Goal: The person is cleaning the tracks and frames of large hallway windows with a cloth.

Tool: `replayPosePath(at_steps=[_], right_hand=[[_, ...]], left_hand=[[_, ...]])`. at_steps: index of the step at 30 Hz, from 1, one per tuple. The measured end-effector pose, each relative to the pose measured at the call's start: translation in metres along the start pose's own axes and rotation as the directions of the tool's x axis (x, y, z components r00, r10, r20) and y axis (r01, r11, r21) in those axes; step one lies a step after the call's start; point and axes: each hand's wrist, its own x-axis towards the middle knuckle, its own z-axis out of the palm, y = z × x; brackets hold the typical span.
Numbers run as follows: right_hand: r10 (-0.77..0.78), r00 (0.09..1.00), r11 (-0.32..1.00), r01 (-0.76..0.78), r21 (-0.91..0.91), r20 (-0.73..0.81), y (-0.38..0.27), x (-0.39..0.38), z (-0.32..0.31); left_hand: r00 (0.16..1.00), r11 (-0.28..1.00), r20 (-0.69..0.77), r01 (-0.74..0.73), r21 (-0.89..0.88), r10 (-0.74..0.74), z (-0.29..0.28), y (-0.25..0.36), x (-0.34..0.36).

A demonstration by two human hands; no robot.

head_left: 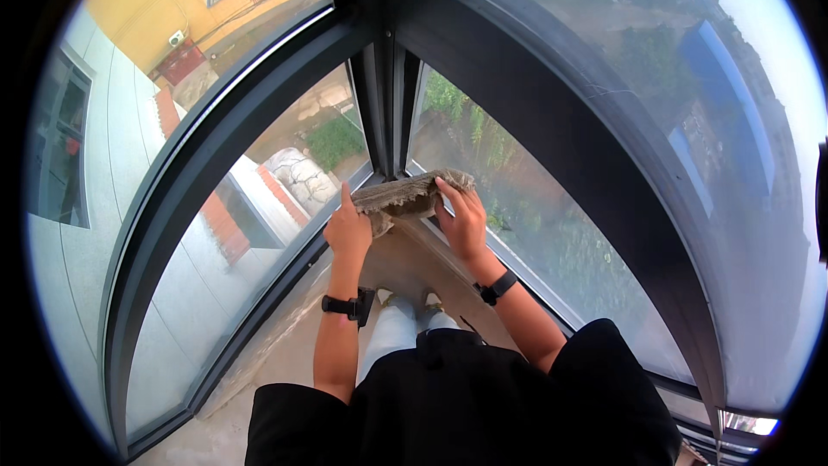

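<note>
- Grey-brown cloth (398,193), folded and shaggy, stretches between both hands before the corner of the windows, above the floor (401,261).
- Left hand (348,229) grips its left end, index finger pointing up.
- Right hand (464,221) pinches the other end.
- Black bands (341,305) circle both wrists.
- Dark frames (390,91) meet behind the cloth.

Daylight enters through glass (552,216) on 2 sides; fisheye distortion bows frames (561,103)

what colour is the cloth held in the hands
The cloth is a dull grey-brown; it shows best in the head view, the only one here.
</note>
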Motion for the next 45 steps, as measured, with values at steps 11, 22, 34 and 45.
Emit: replayPosePath(at_steps=[11,22,34,45], right_hand=[[0.12,0.952,0.927,-0.005,0.375,-0.283,-0.066,0.114,-0.002],[-0.108,0.957,0.913,0.202,0.353,-0.269,-0.038,0.15,0.064],[-0.14,0.951,0.966,0.192,0.172,-0.277,0.021,0.079,0.133],[0.052,0.976,0.986,-0.084,0.145,0.213,0.071,-0.003,0.153]], left_hand=[[0.541,0.53,-0.715,-0.801,-0.278,0.443,-0.109,0.104,0.015],[0.448,0.494,-0.834,-0.831,-0.257,0.321,-0.082,0.12,0.084],[0.568,0.582,-0.79,-0.731,-0.355,0.23,0.006,0.069,0.097],[0.749,0.686,-0.547,-0.62,-0.38,0.374,0.089,0.008,0.099]])
